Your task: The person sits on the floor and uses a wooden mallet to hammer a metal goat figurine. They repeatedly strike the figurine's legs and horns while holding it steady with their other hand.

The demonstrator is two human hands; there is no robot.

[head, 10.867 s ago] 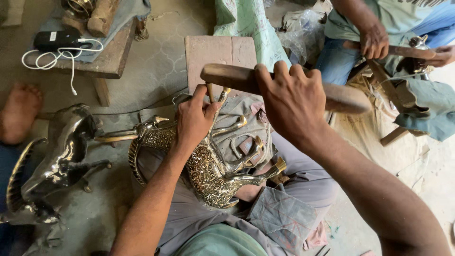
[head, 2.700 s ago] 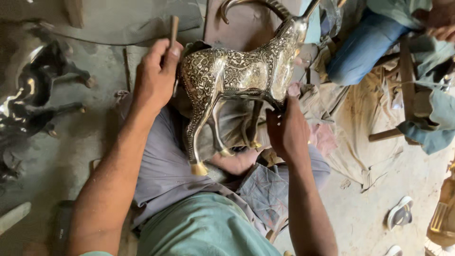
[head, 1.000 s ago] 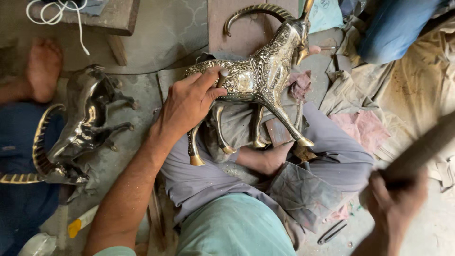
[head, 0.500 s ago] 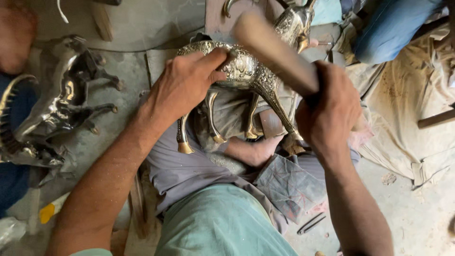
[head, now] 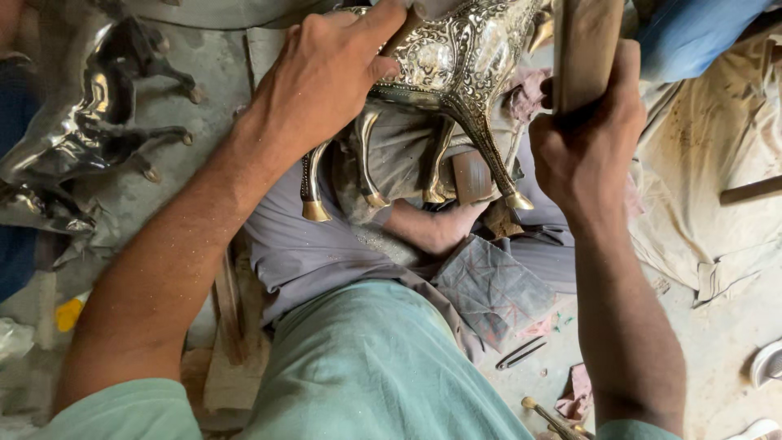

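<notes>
The engraved metal animal figure (head: 456,73) stands on the person's lap between the two hands, its body at the top of the view and four legs pointing down toward the crossed legs. The left hand (head: 322,77) lies pressed over the figure's rear flank, fingers curled around the body, thumb toward the top edge. The right hand (head: 586,138) is closed in a fist around a wooden mallet (head: 588,49), held upright just right of the figure's front legs and not seen touching them. Count: one figure in hand; four gold-tipped hooves visible on it; one mallet; one second, darker polished figure (head: 90,122) lying on the floor well left of the left hand. A bare foot (head: 436,228) shows below the figure's legs, between both forearms. A small metal clip (head: 521,353) lies on the floor near the right forearm, and a thin brass-tipped tool (head: 554,417) lies below it at the lower edge. The figure's head and back are cut off by the top edge; the mallet's head is likewise out of frame. The second figure's form is hard to make out through glare. A small block (head: 471,175) behind the front legs cannot be identified.
</notes>
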